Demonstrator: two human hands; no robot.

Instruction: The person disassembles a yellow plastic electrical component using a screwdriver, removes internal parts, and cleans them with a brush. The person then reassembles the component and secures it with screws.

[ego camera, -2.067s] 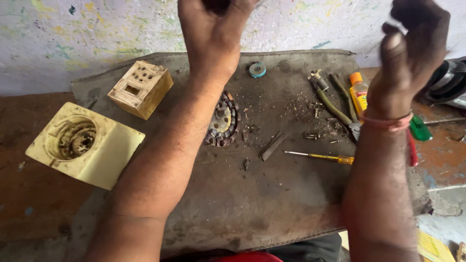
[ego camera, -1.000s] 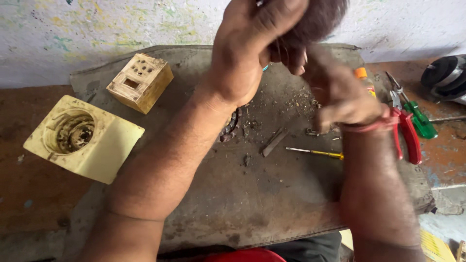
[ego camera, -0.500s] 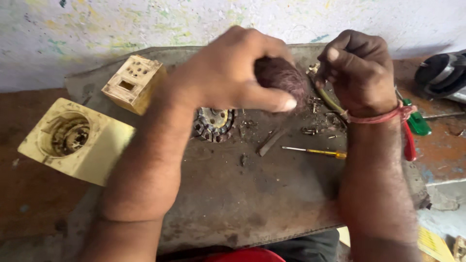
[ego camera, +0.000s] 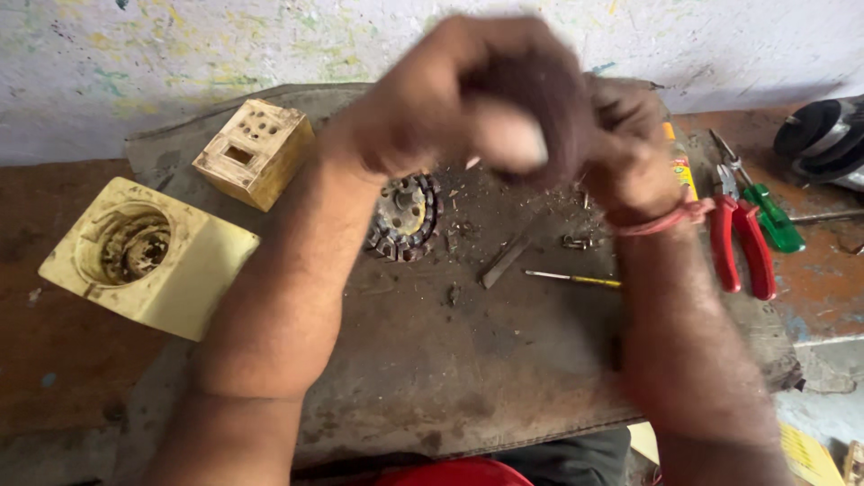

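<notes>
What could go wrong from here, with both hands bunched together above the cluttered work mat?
The left hand grips a dark rounded part held up off the mat; if it slipped, it might land on the round toothed disc or scatter the small screws nearby. The right hand works close to it, blurred, so a finger could get pinched. The red-handled pliers lie beside the right wrist and might get knocked.

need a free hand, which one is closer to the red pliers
Right. The right hand is raised beside the red-handled pliers lying at the mat's right edge. The left hand is further left, curled around a dark rounded part, above the toothed disc.
</notes>
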